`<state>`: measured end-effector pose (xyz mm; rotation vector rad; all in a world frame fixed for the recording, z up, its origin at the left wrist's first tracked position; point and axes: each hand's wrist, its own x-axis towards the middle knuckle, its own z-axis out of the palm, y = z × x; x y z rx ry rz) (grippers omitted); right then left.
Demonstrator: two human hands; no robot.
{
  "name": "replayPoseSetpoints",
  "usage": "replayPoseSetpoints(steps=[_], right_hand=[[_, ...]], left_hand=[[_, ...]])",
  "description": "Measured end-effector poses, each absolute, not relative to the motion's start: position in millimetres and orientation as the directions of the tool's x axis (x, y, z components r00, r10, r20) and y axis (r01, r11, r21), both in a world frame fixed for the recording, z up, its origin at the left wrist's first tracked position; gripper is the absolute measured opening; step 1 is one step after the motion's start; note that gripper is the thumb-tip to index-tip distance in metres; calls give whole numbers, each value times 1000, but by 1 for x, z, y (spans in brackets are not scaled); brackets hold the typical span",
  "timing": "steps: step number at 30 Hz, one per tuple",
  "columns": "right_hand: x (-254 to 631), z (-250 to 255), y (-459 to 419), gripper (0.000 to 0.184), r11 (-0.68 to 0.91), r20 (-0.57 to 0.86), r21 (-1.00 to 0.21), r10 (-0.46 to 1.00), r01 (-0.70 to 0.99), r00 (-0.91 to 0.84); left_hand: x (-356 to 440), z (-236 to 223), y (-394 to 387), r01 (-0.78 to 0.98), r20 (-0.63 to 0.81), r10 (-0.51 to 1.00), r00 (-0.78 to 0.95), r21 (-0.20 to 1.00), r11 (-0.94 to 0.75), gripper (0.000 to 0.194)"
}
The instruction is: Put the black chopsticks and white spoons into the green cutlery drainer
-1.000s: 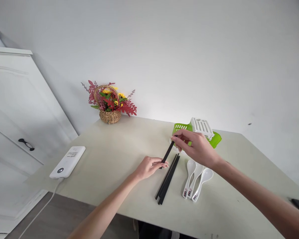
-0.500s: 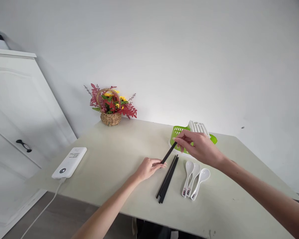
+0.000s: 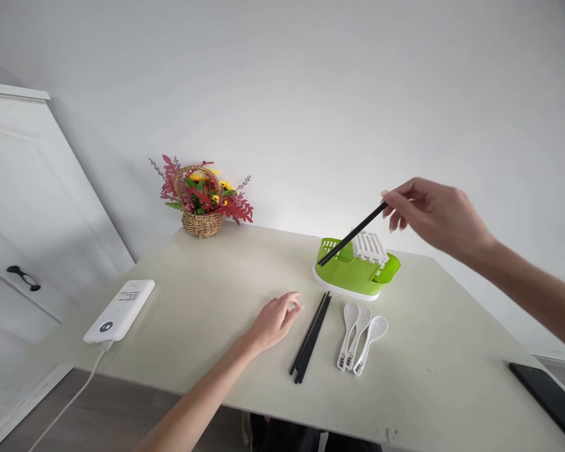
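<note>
High over the back right of the table, my right hand pinches the upper end of black chopsticks. They slant down to the left, their lower end in front of the green and white utensil holder; I cannot tell if it is touching. My left hand is empty near the tabletop, fingers loosely curved and thumb slightly apart. Just right of it lies a bundle of several black chopsticks. Three white spoons lie beside the bundle, bowls pointing away from me.
A wicker basket of artificial flowers stands at the back left against the wall. A white power bank with a cable lies at the left edge of the table. At the right edge is a black phone.
My right hand has lifted the chopsticks up and to the right, exposing the holder. My left hand has let go of their lower end. The phone has come into view.
</note>
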<state>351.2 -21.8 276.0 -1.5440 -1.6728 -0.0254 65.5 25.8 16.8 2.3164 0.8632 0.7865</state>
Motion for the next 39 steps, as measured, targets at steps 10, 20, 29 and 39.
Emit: replayPoseSetpoints(steps=[10,20,29,39], right_hand=[[385,255,44,28,94,486,-445,860,891,153],[406,210,106,30,29,315,-414,942,910,113],[417,195,131,41,-61,299,-358,938,932,176],[373,197,44,42,233,557,-122,821,965,-128]], left_hand=[[68,17,24,438,313,651,691,535,-722,31],[74,13,25,440,294,599,745,459,-772,26],[77,14,26,436,301,583,755,434,-789,27],[78,15,25,457,284,582,762,401,-794,23]])
